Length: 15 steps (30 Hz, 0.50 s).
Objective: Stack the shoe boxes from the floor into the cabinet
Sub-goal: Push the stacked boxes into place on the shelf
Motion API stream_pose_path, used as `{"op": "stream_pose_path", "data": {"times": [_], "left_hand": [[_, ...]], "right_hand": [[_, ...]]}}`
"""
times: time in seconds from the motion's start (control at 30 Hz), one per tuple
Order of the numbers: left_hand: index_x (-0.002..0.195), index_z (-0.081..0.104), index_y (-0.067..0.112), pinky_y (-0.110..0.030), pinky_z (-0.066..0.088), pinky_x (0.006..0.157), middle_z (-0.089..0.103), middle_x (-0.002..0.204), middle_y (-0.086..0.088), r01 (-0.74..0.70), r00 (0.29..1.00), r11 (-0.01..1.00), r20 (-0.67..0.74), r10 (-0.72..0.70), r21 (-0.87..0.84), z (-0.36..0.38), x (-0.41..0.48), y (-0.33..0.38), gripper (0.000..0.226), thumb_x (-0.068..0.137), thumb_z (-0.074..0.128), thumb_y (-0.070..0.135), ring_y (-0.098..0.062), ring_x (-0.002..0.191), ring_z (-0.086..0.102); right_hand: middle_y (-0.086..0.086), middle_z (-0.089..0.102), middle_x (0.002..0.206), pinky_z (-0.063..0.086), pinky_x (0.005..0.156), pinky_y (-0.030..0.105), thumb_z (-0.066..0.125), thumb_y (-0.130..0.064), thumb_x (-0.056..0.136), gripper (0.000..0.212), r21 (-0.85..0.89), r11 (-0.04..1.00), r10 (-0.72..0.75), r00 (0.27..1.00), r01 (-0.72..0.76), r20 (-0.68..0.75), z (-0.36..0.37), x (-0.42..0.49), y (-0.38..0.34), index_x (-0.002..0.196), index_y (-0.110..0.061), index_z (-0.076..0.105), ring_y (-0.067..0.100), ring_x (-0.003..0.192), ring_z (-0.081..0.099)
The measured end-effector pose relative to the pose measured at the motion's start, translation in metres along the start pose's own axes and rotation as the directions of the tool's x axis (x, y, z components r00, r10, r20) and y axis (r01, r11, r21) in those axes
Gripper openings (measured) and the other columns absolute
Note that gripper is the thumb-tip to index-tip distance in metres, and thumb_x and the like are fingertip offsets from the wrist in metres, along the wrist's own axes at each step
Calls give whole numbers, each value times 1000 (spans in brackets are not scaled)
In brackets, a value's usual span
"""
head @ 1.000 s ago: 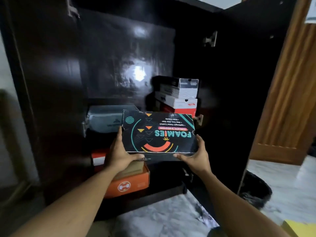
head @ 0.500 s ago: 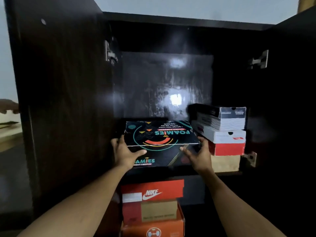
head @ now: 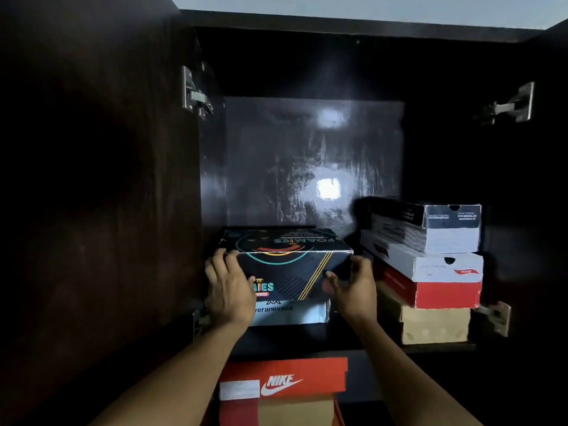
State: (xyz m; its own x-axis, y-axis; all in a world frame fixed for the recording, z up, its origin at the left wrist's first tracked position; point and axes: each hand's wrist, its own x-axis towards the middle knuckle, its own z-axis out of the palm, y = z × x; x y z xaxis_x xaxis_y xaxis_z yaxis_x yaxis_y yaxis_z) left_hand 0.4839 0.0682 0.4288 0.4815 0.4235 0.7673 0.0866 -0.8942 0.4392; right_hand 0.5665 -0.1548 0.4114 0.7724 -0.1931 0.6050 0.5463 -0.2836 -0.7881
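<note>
We have the black Foamies box [head: 285, 262] inside the cabinet [head: 307, 167], sitting on top of a white box [head: 289, 313] at the left of the upper shelf [head: 353, 341], with its front face towards us and its lid facing up. Our left hand [head: 229, 290] grasps the box's left front corner, fingers reaching to the top edge and the palm against the front. Our right hand [head: 353, 290] clasps the right front corner, thumb on the front face and fingers curled round the side. We judge that this is the placing step: the box looks set down on the white one but not yet let go. It overhangs the white box a little on the right, so the next move probably calls for a small nudge to square it up, then a clean release and both hands drawn straight back. Just beside it on the right stands a stack of four boxes [head: 436, 265], close to our right hand, which we should not knock when pulling out. Below the shelf, an orange Nike box [head: 285, 379] tops another pile. We cannot see the floor from here, so how many boxes are left to fetch is unknown.
</note>
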Motion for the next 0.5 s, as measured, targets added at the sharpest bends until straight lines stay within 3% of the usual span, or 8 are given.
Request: {"op": "stream_pose_path", "data": {"times": [0.1, 0.23, 0.33, 0.5], "left_hand": [[140, 39, 11, -47, 47, 104, 27, 152, -9, -34, 997, 999, 76, 31, 31, 9, 11, -5, 81, 76, 80, 38, -36, 143, 23], [155, 19, 14, -44, 38, 111, 2, 164, -7, -55, 977, 997, 208, 41, 61, 25, 19, -15, 93, 84, 68, 48, -32, 152, -1], [157, 12, 16, -43, 35, 114, -9, 164, 0, -30, 945, 998, 327, 10, 56, 37, 22, -24, 98, 84, 67, 50, -29, 152, 2], [158, 14, 17, -42, 31, 117, -10, 165, 2, -38, 934, 995, 357, 3, 89, 47, 37, -34, 97, 83, 64, 54, -27, 151, 7]], "right_hand": [[-2, 62, 121, 47, 84, 13, 81, -17, 80, 59, -48, 999, -15, 995, 20, 98, 8, 12, 1, 131, -19, 51, 6, 98, 63], [-3, 58, 128, 46, 100, 27, 82, -26, 79, 65, -79, 995, -49, 985, 63, 168, 23, 26, 9, 136, -20, 53, 12, 113, 59], [5, 45, 141, 36, 105, 20, 79, -29, 83, 70, -148, 986, -46, 975, 80, 219, 32, 34, 11, 144, -12, 48, 17, 123, 53], [8, 44, 142, 29, 103, 15, 77, -35, 85, 76, -171, 982, -33, 958, 85, 285, 39, 50, 11, 149, -13, 44, 21, 128, 51]]}}
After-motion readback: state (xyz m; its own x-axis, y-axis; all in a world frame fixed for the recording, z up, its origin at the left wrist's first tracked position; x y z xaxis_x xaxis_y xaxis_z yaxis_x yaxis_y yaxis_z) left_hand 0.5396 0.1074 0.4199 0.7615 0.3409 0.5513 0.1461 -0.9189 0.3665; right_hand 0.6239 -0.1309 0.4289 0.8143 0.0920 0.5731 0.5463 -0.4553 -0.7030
